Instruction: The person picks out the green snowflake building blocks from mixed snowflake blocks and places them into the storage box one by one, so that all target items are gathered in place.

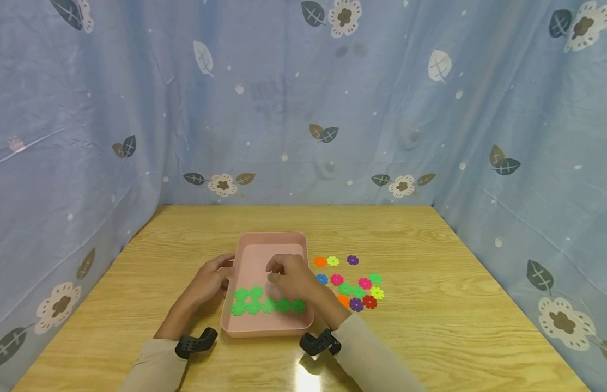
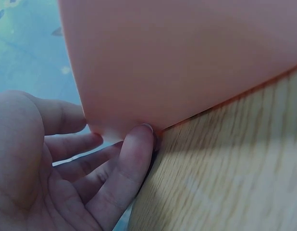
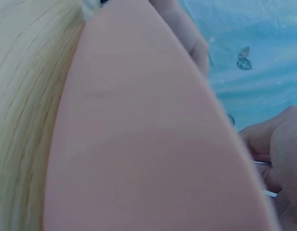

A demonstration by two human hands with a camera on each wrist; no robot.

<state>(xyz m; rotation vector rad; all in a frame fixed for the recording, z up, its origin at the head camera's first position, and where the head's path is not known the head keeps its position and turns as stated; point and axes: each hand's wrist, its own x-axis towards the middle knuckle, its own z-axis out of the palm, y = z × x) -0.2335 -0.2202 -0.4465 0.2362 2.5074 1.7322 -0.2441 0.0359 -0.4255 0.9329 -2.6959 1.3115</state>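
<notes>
A pink tray [image 1: 266,330] stands on the table. Along its near end lie several green snowflake-shaped interlocking discs [image 1: 253,307]. My left hand [image 1: 209,280] rests against the tray's left side. In the left wrist view, its thumb and fingers touch the outer wall [image 2: 187,57] near a corner. Over the middle of the tray hovers my right hand [image 1: 292,277], fingers loosely bent, a gap between thumb and forefinger. No disc shows between them, though its palm side is partly hidden. The tray's wall [image 3: 139,120] fills most of the right wrist view.
Right of the tray, loose discs in mixed colours lie on the wooden table [image 1: 455,305]: among them are orange [image 1: 320,262], purple [image 1: 356,305], red [image 1: 369,301] and green [image 1: 375,279] ones. A blue patterned curtain [image 1: 284,109] surrounds the table's back and sides.
</notes>
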